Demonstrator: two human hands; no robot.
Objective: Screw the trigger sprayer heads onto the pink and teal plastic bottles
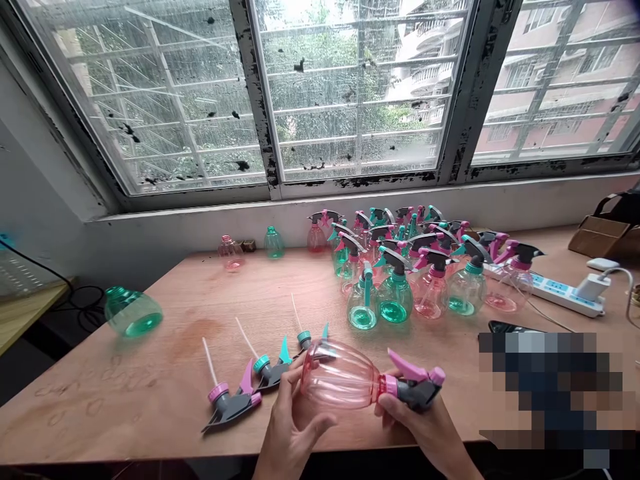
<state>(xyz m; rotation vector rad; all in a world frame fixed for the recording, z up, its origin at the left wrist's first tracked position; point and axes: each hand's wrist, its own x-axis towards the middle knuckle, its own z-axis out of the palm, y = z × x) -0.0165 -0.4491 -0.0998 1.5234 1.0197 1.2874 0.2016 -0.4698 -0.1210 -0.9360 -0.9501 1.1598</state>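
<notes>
A clear pink spray bottle (340, 377) lies sideways in my two hands above the table's front edge, its base to the left. My left hand (293, 420) cups the base, fingers behind it and thumb spread below. At the other end, my right hand (417, 427) grips the pink collar, where the pink-and-black spray head (417, 383) sits on the neck. Three loose trigger heads with tubes lie close to my left hand: a pink one (233, 403), a teal one (270, 370) and another teal one (303, 339), partly hidden by the bottle.
Several spray bottles with heads (395, 300) crowd the back right. Headless bottles are a green one (134, 313) tilted at the left edge, a pink one (231, 255) and a green one (273, 243) behind. A power strip (560, 293) and phone (515, 327) lie right.
</notes>
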